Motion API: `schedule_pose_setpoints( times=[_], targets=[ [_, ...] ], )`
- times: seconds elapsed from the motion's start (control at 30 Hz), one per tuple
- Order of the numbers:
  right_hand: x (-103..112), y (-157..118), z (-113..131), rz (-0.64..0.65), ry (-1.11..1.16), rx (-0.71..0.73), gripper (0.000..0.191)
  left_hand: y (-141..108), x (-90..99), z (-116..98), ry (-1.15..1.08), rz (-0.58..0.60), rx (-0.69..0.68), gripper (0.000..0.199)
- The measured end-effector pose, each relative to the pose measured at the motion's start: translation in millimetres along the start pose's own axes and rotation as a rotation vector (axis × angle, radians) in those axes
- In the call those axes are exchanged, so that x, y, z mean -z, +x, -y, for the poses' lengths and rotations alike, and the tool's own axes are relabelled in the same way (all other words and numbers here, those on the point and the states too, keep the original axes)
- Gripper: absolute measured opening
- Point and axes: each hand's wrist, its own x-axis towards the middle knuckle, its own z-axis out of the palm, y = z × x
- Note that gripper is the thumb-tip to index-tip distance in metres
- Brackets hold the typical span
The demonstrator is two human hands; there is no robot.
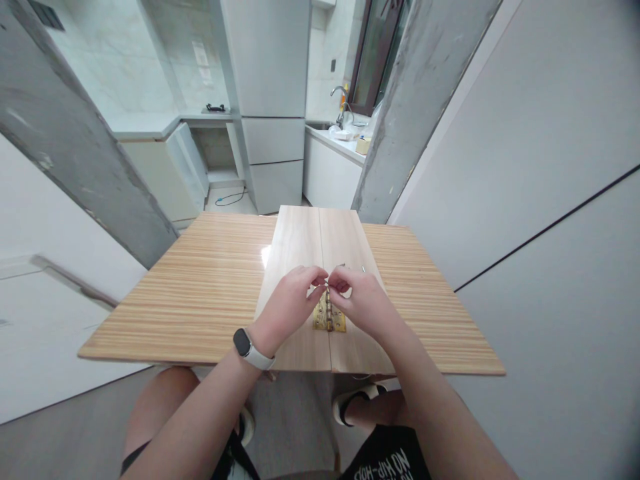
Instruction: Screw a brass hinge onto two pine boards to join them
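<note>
A brass-coloured hinge [329, 319] lies open across the seam between two pale wooden boards [296, 248]. Just above its far end, my left hand [299, 293] and my right hand [354, 291] meet fingertip to fingertip. Both are closed in a pinch around something small and thin, too small to name. A smartwatch with a light strap is on my left wrist. Beyond my right hand, a small metal piece [363, 269] rests on the right board, and part of another small item shows by my right fingers.
The boards lie on a striped wooden table [215, 280]. Behind it stand a fridge [273, 73], a counter with a sink [320, 125] and a low cabinet [165, 170]. Grey pillars and white panels flank both sides. My legs are below the near edge.
</note>
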Motion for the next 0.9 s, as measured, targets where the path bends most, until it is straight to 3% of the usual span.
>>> schedule_pose_setpoints(
  times=[0.33,0.37,0.5,0.6,0.77,0.83,0.9],
  targets=[
    [-4.8,-3.9,-4.9,0.003,0.120,-0.042,0.006,-2.2,-4.4,13.2,0.024,0.029,-0.072,0.009],
    [-2.1,-7.0,-8.4,-0.028,0.093,-0.079,0.003,-2.1,-5.0,16.0,-0.009,0.022,-0.047,0.010],
    [7.7,-34.8,-37.3,-0.292,-0.291,-0.366,0.030,-1.1,-6.1,30.6,-0.220,-0.018,0.150,0.009],
    [0.8,-61.6,-62.2,-0.311,-0.483,-0.462,0.043,2.2,-7.6,39.6,-0.298,-0.014,0.258,0.005],
    [-18.7,-82.6,-73.0,-0.252,-0.516,-0.510,0.022,14.2,-15.3,46.1,-0.346,0.029,0.290,0.005],
    [-16.7,-84.8,-69.0,-0.308,-0.464,-0.560,0.024,17.9,-18.7,48.5,-0.352,0.045,0.293,0.008],
    [-9.7,-86.8,-63.8,-0.440,-0.337,-0.562,0.028,19.7,-21.6,51.7,-0.366,0.062,0.300,0.010]
  ],
)
